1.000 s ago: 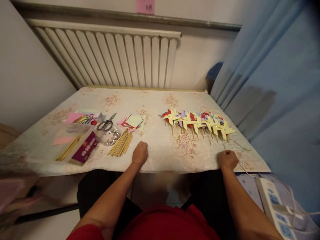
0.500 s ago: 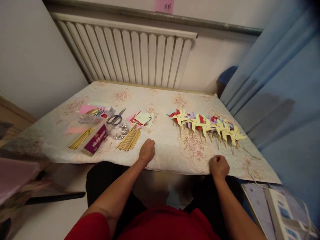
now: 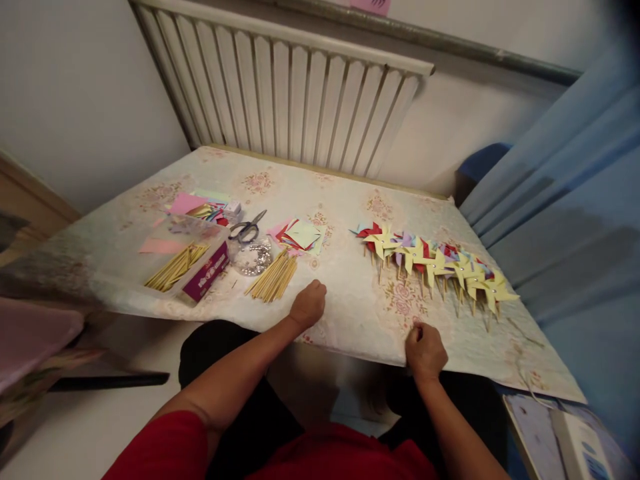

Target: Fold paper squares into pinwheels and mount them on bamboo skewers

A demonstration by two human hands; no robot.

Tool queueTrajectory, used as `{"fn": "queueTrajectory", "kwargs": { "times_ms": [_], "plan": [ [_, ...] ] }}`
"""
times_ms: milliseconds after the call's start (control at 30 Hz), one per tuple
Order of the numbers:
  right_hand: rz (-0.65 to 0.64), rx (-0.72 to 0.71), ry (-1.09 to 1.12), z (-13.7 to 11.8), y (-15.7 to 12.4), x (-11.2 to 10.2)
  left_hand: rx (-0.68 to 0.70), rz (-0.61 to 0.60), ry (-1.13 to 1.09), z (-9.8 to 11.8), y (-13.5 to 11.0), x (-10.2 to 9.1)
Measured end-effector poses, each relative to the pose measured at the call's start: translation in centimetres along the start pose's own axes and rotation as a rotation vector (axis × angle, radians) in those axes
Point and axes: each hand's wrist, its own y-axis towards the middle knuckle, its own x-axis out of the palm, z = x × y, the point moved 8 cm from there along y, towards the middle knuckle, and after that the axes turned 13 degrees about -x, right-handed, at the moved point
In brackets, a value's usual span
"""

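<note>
My left hand (image 3: 309, 303) rests as a loose fist on the tablecloth, just right of a fanned bundle of wooden sticks (image 3: 273, 277). My right hand (image 3: 426, 350) lies curled at the table's front edge; nothing shows in either fist. Beyond and to the right of it stretches a row of paper pinwheels (image 3: 435, 263) on sticks, mostly pale yellow with red, purple and blue among them. Behind the stick bundle lie a stack of coloured paper squares (image 3: 299, 235) and a round clear dish of small shiny pins (image 3: 253, 257).
Scissors (image 3: 249, 228) lie behind the dish. A clear plastic box (image 3: 205, 273) with a purple label holds more sticks, near pink paper (image 3: 186, 203) and coloured strips. A radiator (image 3: 290, 93) lines the back wall; a blue curtain (image 3: 560, 200) hangs right. A power strip (image 3: 583, 443) sits lower right.
My right hand has moved left along the table edge, closer to my left hand and away from the pinwheels. The view has shifted slightly. Both fists stay closed.
</note>
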Motion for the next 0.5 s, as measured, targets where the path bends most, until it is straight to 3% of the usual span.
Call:
{"fn": "queueTrajectory", "kwargs": {
  "times_ms": [333,500],
  "plan": [
    [-0.088,-0.141,0.033,-6.2,0.1,1.3,0.075,-0.078,-0.081,-0.4,0.2,-0.3],
    [-0.095,-0.193,0.029,-7.4,0.1,1.8,0.085,-0.125,-0.089,-0.5,0.5,-0.4]
  ]
}}
